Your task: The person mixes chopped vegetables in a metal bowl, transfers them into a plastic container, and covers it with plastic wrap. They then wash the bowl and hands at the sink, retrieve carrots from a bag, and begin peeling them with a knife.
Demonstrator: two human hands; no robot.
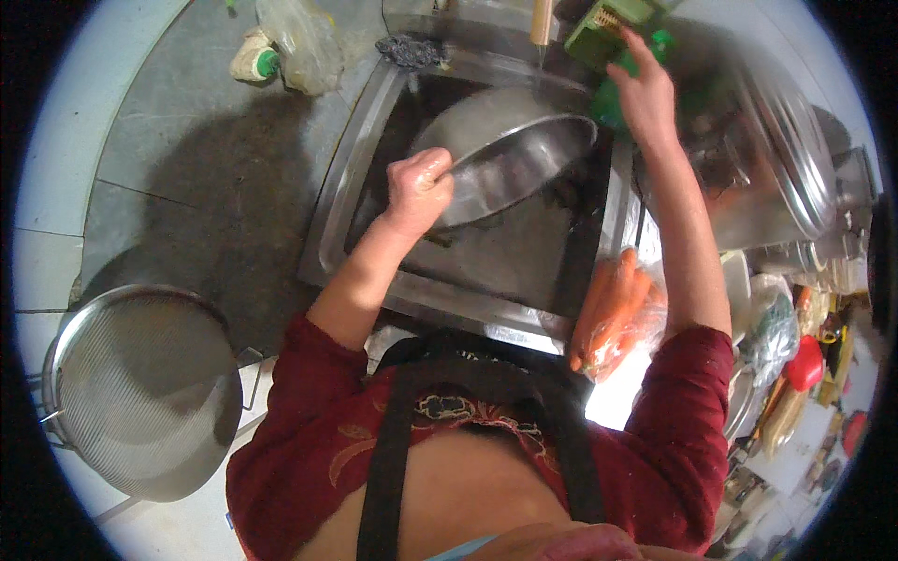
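Observation:
My left hand [421, 186] grips the rim of a round metal basin [501, 165], which tilts inside a stainless steel sink [484, 259]. Beyond the basin, a thin stream of water falls from a faucet with a tan spout [541, 24]. My right hand [642, 80] is raised with fingers apart over the sink's far right corner and holds nothing that I can see. Close to its fingertips lie a scrub brush [605, 19] in a green tray [586, 38] and a green bottle [610, 105], partly hidden by the hand.
Bagged carrots [617, 301] lie at the sink's near right corner. Large metal pots [765, 175] stand at the right. A round mesh strainer [147, 393] is at the lower left. A dark scouring pad [410, 51] and a plastic bag [302, 49] lie beyond the sink's left side.

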